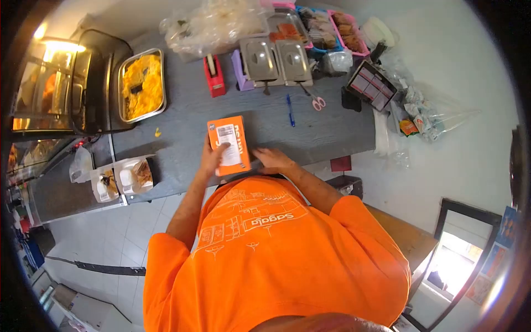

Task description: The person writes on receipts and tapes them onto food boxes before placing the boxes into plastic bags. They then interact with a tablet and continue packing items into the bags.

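Observation:
My left hand is closed around the left edge of an orange box, with the thumb lying across the white printed label on its top face. White lettering runs along the box's right part. To the right of the box, my right hand is near the counter's front edge, palm down with its fingers stretched toward the box. Beyond the hands, a blue pen lies on the grey counter, and a red tape dispenser stands farther back.
A metal tray of yellow food sits left, beside a lit display case. Two open takeaway boxes stand at the front left. Lidded metal containers, pink-handled scissors and clear plastic bags line the back.

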A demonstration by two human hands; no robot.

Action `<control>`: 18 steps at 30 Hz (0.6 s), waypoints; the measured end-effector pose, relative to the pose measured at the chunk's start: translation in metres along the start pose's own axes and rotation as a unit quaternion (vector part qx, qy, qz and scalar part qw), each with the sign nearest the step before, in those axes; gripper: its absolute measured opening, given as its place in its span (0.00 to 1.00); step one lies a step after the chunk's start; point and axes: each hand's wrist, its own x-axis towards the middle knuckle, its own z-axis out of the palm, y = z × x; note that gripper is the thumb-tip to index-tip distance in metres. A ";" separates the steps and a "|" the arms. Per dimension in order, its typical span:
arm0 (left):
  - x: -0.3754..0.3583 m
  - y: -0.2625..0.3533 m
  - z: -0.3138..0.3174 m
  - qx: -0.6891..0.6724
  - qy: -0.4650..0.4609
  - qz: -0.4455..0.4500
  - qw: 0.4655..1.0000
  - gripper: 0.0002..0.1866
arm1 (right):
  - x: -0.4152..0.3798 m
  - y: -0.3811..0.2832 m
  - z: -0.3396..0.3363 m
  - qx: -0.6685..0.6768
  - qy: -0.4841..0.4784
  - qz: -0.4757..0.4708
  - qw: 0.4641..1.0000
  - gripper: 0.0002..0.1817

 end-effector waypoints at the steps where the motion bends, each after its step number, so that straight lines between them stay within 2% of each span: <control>1: 0.012 0.015 0.004 0.002 -0.001 0.005 1.000 0.47 | -0.005 0.005 -0.011 -0.075 -0.062 0.020 0.995 0.32; 2: 0.025 0.033 0.007 0.042 -0.089 -0.008 0.995 0.46 | -0.007 0.021 -0.025 -0.009 -0.064 0.033 0.997 0.25; 3: 0.040 0.049 0.009 0.082 -0.174 -0.020 0.981 0.45 | -0.012 0.036 -0.046 0.023 0.035 0.035 0.998 0.20; 4: 0.064 0.053 0.007 0.208 -0.245 -0.014 0.947 0.43 | -0.017 0.051 -0.072 0.056 0.135 0.036 0.989 0.15; 5: 0.075 0.062 0.020 0.214 -0.244 -0.008 0.946 0.43 | -0.024 0.066 -0.108 0.017 0.293 0.023 0.956 0.12; 6: 0.082 0.071 0.035 0.324 -0.273 -0.028 0.906 0.44 | -0.030 0.082 -0.145 -0.021 0.443 0.010 0.896 0.09; 7: 0.090 0.080 0.051 0.429 -0.295 -0.049 0.852 0.45 | -0.029 0.106 -0.177 0.081 0.494 0.119 0.857 0.06; 8: 0.090 0.083 0.068 0.556 -0.265 0.013 0.788 0.45 | -0.027 0.139 -0.217 -0.025 0.579 0.094 0.810 0.08; 9: 0.085 0.086 0.085 0.562 -0.261 0.016 0.785 0.45 | -0.027 0.149 -0.255 -0.222 0.567 0.191 0.770 0.11; 10: 0.074 0.092 0.103 0.647 -0.203 0.008 0.735 0.43 | -0.024 0.167 -0.281 -0.349 0.597 0.174 0.701 0.15; 11: 0.061 0.099 0.121 0.722 -0.143 -0.002 0.677 0.42 | -0.015 0.191 -0.298 -0.346 0.601 0.174 0.699 0.15; 12: 0.043 0.116 0.142 0.755 -0.108 -0.015 0.646 0.38 | -0.003 0.218 -0.311 -0.387 0.533 0.201 0.725 0.16; 13: 0.036 0.106 0.146 0.756 -0.103 -0.014 0.646 0.38 | 0.008 0.242 -0.322 -0.426 0.461 0.223 0.745 0.18; 14: 0.030 0.092 0.146 0.737 -0.014 0.070 0.673 0.38 | 0.019 0.262 -0.332 -0.426 0.465 0.216 0.745 0.18; 15: 0.020 0.081 0.147 0.706 0.074 0.152 0.688 0.37 | 0.029 0.279 -0.339 -0.419 0.389 0.244 0.784 0.14; 16: 0.007 0.081 0.150 0.706 0.082 0.148 0.688 0.37 | 0.036 0.289 -0.347 -0.408 0.308 0.269 0.817 0.10; 17: -0.007 0.084 0.150 0.691 0.112 0.166 0.695 0.35 | 0.042 0.298 -0.359 -0.407 0.309 0.261 0.818 0.10; 18: -0.017 0.089 0.151 0.675 0.143 0.185 0.700 0.34 | 0.046 0.303 -0.375 -0.385 0.354 0.246 0.816 0.08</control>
